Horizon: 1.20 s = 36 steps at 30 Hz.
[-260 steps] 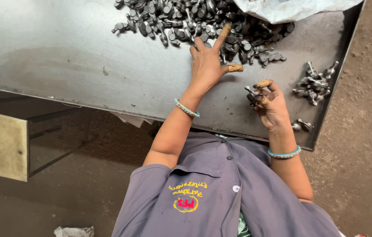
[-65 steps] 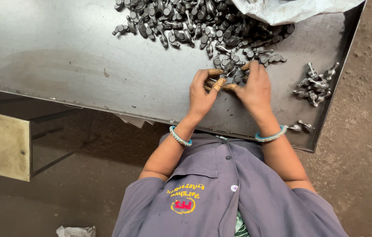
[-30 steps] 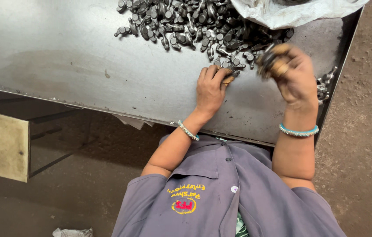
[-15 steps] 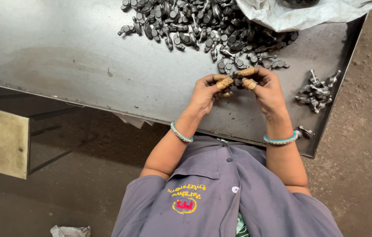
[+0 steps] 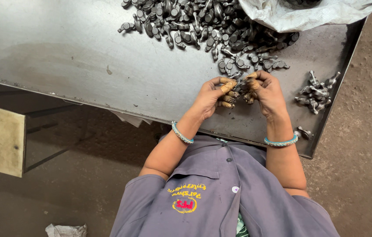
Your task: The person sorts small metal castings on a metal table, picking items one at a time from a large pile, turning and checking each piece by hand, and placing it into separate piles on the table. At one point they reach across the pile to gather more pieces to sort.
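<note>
**Both hands closed on one small part at the tray's near edge**

Near: left hand (image 5: 214,92) and right hand (image 5: 265,90) are together, fingertips pinching a small dark metal part (image 5: 240,84) between them; its long axis can't be read, mostly hidden. One part near the right wrist (image 5: 304,132). Right of the right hand: small pile (image 5: 316,91), roughly eight pieces. Far: big heap (image 5: 208,26) dead ahead on the metal tray (image 5: 63,57), too many to count, about equally near both hands. One white bag (image 5: 309,11) beyond.
</note>
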{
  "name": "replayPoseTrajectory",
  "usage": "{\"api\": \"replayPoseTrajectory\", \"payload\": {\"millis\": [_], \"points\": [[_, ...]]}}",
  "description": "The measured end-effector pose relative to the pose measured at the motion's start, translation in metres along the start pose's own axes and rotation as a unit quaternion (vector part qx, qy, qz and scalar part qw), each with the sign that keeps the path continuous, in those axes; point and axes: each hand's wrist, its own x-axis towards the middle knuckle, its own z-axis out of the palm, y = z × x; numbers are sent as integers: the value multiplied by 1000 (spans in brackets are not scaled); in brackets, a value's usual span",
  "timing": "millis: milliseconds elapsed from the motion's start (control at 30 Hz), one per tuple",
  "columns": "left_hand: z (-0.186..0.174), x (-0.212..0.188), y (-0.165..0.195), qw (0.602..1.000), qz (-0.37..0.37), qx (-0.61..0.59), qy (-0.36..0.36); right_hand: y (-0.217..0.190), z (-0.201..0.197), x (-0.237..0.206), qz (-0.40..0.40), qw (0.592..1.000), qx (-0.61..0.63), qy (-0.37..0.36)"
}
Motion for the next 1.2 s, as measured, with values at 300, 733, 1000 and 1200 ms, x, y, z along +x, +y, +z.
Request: {"api": "replayPoseTrajectory", "payload": {"millis": [300,733,1000,1200], "points": [[6,-6,21,771,275,538,203,-49,8,12,-154,974,166,-36],[-4,17,25,710,275,634,137,-2,34,-8,-226,834,-488,124],[-4,12,20,708,285,636,114,15,-8,-17,-15,984,178,-3],[-7,10,18,703,284,642,114,17,-15,-24,38,973,227,-36]]}}
